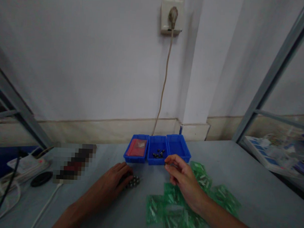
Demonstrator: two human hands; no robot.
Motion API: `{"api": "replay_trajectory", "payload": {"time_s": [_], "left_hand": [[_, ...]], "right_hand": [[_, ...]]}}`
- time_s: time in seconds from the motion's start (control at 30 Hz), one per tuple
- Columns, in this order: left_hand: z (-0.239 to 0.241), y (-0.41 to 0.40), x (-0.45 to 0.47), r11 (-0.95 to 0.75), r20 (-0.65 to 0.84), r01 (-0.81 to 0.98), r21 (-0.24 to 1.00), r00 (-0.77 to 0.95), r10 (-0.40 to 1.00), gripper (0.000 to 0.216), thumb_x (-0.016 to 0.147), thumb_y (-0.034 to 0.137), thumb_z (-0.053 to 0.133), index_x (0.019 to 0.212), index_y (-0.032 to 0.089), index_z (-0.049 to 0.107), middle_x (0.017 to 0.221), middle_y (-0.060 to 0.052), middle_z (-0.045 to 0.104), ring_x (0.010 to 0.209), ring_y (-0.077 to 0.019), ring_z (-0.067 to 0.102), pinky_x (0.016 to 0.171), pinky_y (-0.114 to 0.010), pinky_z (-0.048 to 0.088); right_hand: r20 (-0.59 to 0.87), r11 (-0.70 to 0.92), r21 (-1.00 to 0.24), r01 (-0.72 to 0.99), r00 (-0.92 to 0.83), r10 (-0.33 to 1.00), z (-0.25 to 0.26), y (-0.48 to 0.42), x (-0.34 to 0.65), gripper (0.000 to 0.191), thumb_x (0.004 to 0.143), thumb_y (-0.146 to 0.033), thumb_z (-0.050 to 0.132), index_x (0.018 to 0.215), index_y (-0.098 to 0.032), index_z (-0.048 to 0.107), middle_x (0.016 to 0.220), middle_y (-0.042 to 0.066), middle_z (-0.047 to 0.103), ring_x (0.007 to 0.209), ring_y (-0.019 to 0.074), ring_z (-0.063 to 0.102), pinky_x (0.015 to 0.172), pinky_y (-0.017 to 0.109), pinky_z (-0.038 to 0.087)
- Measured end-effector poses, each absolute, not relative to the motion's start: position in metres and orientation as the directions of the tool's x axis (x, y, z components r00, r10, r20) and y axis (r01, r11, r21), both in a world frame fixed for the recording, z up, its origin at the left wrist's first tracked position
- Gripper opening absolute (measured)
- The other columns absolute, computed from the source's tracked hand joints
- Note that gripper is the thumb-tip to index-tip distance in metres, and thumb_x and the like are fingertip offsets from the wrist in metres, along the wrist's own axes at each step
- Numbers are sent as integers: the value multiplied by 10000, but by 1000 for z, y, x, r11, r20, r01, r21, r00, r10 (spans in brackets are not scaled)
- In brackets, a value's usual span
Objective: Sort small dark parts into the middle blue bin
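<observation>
My left hand (119,178) lies palm down on the table at a small heap of shiny round metal pieces (134,182). Its fingers are bent but apart, resting over the heap and hiding part of it. My right hand (181,174) is raised by the front of the blue bins, thumb and index finger pinched together; anything between them is too small to make out. Several small dark metal pieces (158,154) lie in the middle blue bin (158,141). Below my right hand, green plastic bags (155,208) hold slim silvery pieces.
Left of the middle bin, another blue bin (126,156) holds red plastic bags (136,148); a third blue bin (177,147) stands right. At left are a black disc (41,179), a white cable (46,203) and a power strip (40,166). Metal frame posts (253,98) flank the table.
</observation>
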State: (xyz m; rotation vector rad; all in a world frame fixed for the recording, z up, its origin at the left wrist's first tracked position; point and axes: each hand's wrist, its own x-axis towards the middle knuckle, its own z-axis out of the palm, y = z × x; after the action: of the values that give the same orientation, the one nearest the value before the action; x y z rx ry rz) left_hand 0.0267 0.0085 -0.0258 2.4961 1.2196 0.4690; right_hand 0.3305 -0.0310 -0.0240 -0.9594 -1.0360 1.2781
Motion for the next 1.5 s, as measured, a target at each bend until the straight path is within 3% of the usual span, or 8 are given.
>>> {"api": "replay_trajectory", "payload": {"time_s": [0.57, 0.87, 1.1, 1.3, 1.5], "left_hand": [[-29, 10, 26, -594, 184, 694, 406, 575, 797, 286, 1148, 452, 482, 1073, 258, 678, 1062, -45, 687, 953, -233, 665, 867, -354, 534], [-26, 9, 26, -594, 175, 696, 403, 578, 797, 270, 1142, 439, 487, 1081, 256, 676, 1072, -46, 688, 975, -243, 668, 885, -368, 538], [-26, 8, 26, -592, 163, 696, 407, 582, 797, 286, 1154, 454, 468, 1094, 257, 666, 1090, -44, 687, 989, -239, 661, 896, -370, 531], [-24, 9, 27, -606, 182, 690, 397, 587, 789, 267, 1145, 437, 486, 1082, 252, 668, 1101, -50, 697, 1006, -243, 663, 904, -374, 536], [-22, 7, 28, -604, 185, 685, 406, 586, 789, 259, 1140, 421, 487, 1069, 251, 671, 1079, -52, 702, 989, -247, 665, 899, -384, 545]], "right_hand": [[69, 52, -959, -277, -53, 996, -22, -31, 331, 397, 835, -541, 869, 1013, -214, 732, 845, 0, 676, 530, 81, 417, 475, 228, 291], [53, 35, -964, -262, -64, 997, -25, -32, 330, 419, 775, -512, 932, 1020, -229, 746, 833, -26, 621, 580, 93, 434, 484, 229, 304], [90, 72, -983, -168, -99, 991, -23, -32, 333, 371, 775, -453, 945, 937, -222, 703, 609, -88, 490, 531, 98, 404, 500, 246, 267], [67, 44, -979, -200, -113, 991, -17, -34, 331, 372, 767, -470, 952, 937, -216, 741, 632, -77, 513, 525, 91, 408, 497, 241, 272], [48, 8, -955, -296, -127, 991, -27, -32, 332, 372, 825, -496, 924, 1007, -202, 785, 876, 12, 704, 554, 80, 430, 492, 237, 299]]}}
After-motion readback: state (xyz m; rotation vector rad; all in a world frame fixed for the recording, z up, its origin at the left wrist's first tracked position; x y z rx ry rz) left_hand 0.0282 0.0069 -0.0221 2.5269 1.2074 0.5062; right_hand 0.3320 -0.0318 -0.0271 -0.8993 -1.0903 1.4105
